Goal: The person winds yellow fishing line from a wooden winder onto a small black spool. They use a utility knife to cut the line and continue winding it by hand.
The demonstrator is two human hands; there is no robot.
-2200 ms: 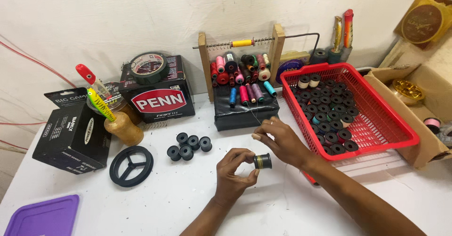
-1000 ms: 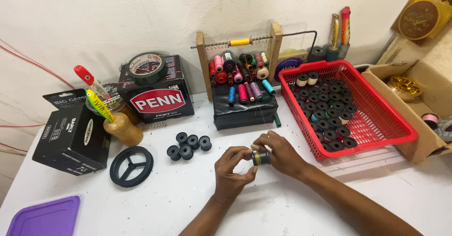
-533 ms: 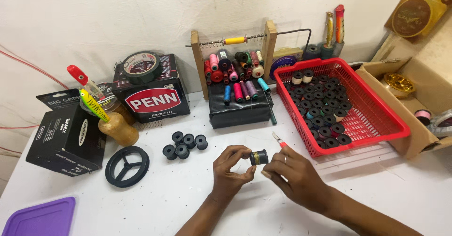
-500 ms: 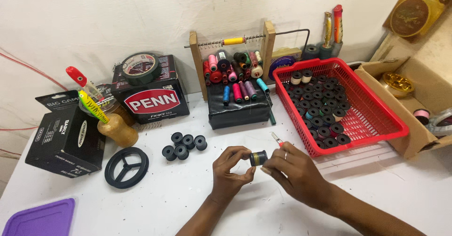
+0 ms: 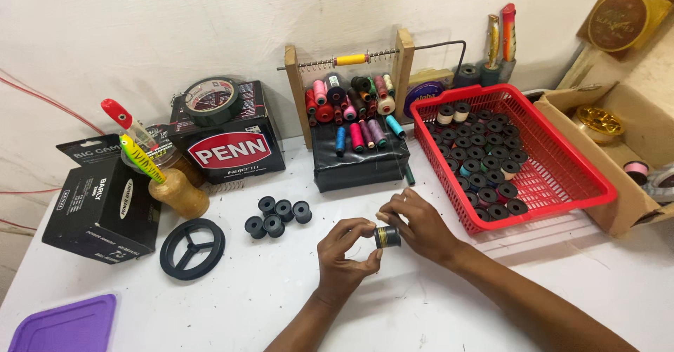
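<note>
A small black spool (image 5: 387, 237) with a yellow band is pinched between the fingers of my left hand (image 5: 344, 256) above the white table (image 5: 232, 296). My right hand (image 5: 415, 223) curls over the spool's right end, fingertips touching it from above. A thin thread runs from the spool area up toward the wooden thread rack (image 5: 351, 85). Several empty black spools (image 5: 277, 216) lie in a cluster just left of my hands. The red basket (image 5: 569, 162) to the right holds several wound spools.
A black wheel (image 5: 193, 248) lies at the left, beside a wooden holder with lures (image 5: 175, 190) and two black boxes (image 5: 105, 204). A purple lid (image 5: 63, 327) sits at the near left corner. A cardboard box (image 5: 632, 148) stands at the far right.
My right hand, which was below the spool with a small red-handled tool showing behind it, has moved up onto the spool's right end. The tool is now hidden.
</note>
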